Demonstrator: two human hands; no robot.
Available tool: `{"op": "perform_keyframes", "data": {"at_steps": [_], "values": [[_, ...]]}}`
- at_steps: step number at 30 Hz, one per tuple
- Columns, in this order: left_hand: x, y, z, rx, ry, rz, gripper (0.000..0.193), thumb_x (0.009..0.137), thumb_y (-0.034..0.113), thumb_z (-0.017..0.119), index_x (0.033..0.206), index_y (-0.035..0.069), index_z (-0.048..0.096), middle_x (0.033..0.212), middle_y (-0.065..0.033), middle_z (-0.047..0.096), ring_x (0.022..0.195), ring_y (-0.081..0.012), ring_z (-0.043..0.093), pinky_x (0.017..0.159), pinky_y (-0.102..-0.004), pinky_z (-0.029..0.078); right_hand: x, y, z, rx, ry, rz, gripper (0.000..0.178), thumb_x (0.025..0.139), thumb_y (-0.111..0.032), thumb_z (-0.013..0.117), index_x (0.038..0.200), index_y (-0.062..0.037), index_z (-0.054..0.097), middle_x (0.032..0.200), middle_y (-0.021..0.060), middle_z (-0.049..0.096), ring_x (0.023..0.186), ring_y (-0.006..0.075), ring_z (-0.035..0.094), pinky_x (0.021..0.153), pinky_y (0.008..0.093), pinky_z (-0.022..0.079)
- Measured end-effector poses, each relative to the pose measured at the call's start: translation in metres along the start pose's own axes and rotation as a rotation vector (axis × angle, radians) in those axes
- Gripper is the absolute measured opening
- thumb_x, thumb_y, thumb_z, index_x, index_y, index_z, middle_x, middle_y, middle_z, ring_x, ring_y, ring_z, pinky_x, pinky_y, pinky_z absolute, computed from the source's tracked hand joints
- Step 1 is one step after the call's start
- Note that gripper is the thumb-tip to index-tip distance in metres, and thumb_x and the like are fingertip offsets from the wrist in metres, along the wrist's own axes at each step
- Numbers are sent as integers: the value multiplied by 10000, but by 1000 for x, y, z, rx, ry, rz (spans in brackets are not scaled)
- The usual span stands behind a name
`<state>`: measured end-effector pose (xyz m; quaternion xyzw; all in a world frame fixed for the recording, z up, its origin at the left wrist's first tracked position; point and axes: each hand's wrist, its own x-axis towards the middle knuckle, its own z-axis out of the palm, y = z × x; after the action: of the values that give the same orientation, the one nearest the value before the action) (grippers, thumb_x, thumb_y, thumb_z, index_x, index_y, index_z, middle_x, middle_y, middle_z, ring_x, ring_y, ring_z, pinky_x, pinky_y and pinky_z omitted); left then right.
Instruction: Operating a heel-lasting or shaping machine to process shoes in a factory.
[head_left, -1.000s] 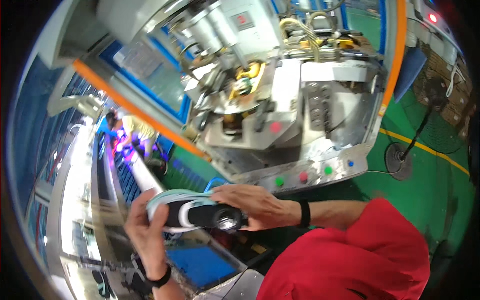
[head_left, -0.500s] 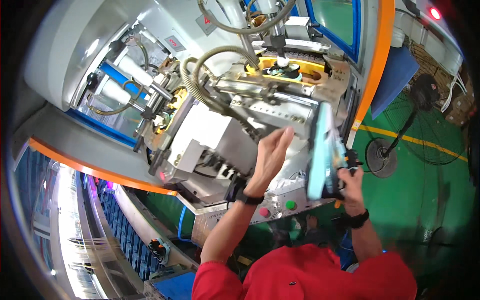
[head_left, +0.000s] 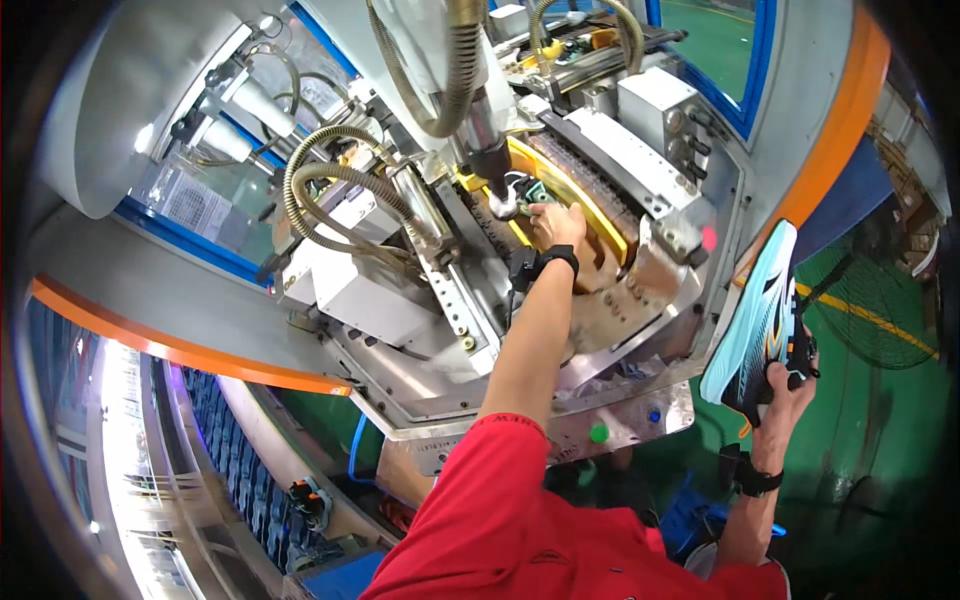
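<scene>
My left hand (head_left: 557, 226) reaches into the machine, its fingers closed at the edge of a dark and pale-green shoe (head_left: 541, 193). That shoe sits between yellow pads (head_left: 583, 200) under a metal press head (head_left: 500, 200), and my hand hides part of it. Out to the right, my right hand (head_left: 790, 395) grips another shoe (head_left: 757, 325) by its dark heel end. This one is held on its side, its light-blue sole turned left and its toe pointing up. Orange and white details show on its dark upper.
Ribbed hoses (head_left: 340, 190) loop over the stations at left. An orange frame edge (head_left: 840, 140) rises between the machine and my right hand. A green button (head_left: 599, 433) is on the front panel. A caged fan (head_left: 875, 300) stands at right, a blue-slatted conveyor (head_left: 235, 450) at lower left.
The machine's stations have shifted, bringing a yellow-padded one before me. My left hand has moved forward into it. My right hand has carried its shoe to the right, away from the machine.
</scene>
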<state>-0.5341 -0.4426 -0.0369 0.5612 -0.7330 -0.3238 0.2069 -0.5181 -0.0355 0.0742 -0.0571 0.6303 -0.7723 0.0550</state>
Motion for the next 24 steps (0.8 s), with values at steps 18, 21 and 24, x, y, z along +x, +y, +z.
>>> {"op": "perform_keyframes", "data": {"at_steps": [18, 21, 24], "values": [[-196, -74, -311, -972, -443, -329, 462, 850, 47, 684, 1278, -27, 528, 964, -51, 643, 790, -131, 651, 618, -277, 553, 160, 36, 369, -1093, -760, -227, 620, 658, -301, 770, 1093, 104, 596, 972, 218, 674, 884, 324, 668, 775, 379, 518], [-276, -115, -382, -596, -294, -351, 647, 804, 97, 725, 1376, -24, 450, 1029, -48, 617, 824, -103, 592, 658, -225, 475, 107, 81, 446, -1163, -927, -123, 532, 691, -280, 729, 1039, 110, 632, 1084, 268, 661, 1021, 355, 662, 862, 397, 526], [-342, -126, -417, -678, -81, -492, 668, 786, 97, 725, 1374, -48, 443, 1122, -72, 609, 980, -125, 581, 862, -241, 452, 99, 172, 480, -1219, -731, -292, 506, 793, -237, 624, 1216, 32, 555, 1057, 295, 657, 1008, 377, 666, 882, 427, 533]]}}
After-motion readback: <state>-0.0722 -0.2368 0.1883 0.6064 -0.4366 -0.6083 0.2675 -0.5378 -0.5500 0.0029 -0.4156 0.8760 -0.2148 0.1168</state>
